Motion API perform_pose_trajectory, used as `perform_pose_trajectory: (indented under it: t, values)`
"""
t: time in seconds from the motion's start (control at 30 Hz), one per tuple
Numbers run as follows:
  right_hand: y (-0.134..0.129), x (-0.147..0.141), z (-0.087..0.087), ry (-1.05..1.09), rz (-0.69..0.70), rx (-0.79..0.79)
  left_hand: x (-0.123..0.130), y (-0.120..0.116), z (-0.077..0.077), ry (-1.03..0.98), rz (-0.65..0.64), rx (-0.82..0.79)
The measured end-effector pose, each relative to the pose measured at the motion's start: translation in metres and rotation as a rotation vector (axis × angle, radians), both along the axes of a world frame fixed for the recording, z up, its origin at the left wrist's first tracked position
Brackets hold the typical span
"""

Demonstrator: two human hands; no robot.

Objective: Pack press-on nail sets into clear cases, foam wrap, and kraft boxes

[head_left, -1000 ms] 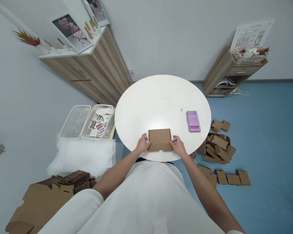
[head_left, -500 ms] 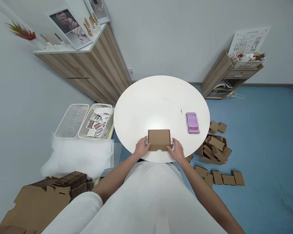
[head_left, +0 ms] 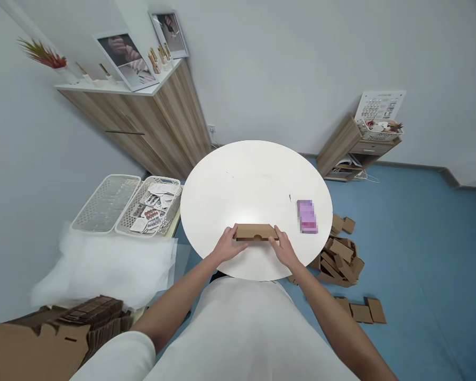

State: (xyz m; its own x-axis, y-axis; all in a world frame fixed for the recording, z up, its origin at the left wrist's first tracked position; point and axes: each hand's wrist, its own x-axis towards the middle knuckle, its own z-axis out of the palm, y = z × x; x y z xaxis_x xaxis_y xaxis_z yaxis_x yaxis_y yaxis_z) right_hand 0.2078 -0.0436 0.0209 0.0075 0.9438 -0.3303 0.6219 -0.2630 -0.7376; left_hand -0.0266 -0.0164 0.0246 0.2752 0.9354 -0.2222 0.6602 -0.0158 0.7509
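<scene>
A small brown cardboard box point(head_left: 256, 230) is near the front edge of the round white table point(head_left: 238, 180). Its long narrow side, with a notch in the middle, faces me, and the box looks tilted. My left hand point(head_left: 227, 245) grips the left end, fingers at the corner and thumb stretched out below. At the right end, my right hand point(head_left: 284, 248) holds the other corner with its fingers, the thumb near the front side. A pixelated purple item point(head_left: 307, 217) lies on the table to the right of the box.
White baskets point(head_left: 146, 206) with printed cards stand at left, above white wrapping sheets point(head_left: 107, 264) and stacked flat cardboard point(head_left: 91, 323). Folded boxes point(head_left: 339, 259) lie on the blue floor at right. A wooden cabinet point(head_left: 174, 116) and small shelf point(head_left: 347, 148) stand against the wall.
The box has turned from showing its broad top to showing its narrow notched side. Both hands have shifted to its ends. The whole view has also moved slightly.
</scene>
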Motion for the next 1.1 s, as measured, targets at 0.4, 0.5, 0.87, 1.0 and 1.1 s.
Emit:
perform_pose_trajectory:
  t: [0.4,0.5,0.87,1.0,1.1]
  values:
    - [0.058,-0.007,0.033,-0.202,0.022,-0.017,0.007,0.039,0.003,0.219,0.079,-0.039]
    - [0.062,-0.006,0.034,-0.12,0.031,-0.044,0.006,0.04,0.003,0.199,0.076,0.012]
    - [0.06,0.007,0.026,0.21,0.016,-0.07,0.001,0.041,0.004,0.047,0.09,0.04]
    - [0.056,0.011,0.021,0.293,-0.05,-0.13,-0.004,0.043,0.0,-0.007,0.147,-0.027]
    - [0.051,0.013,0.013,0.321,-0.064,-0.174,-0.009,0.041,-0.007,-0.054,0.179,-0.128]
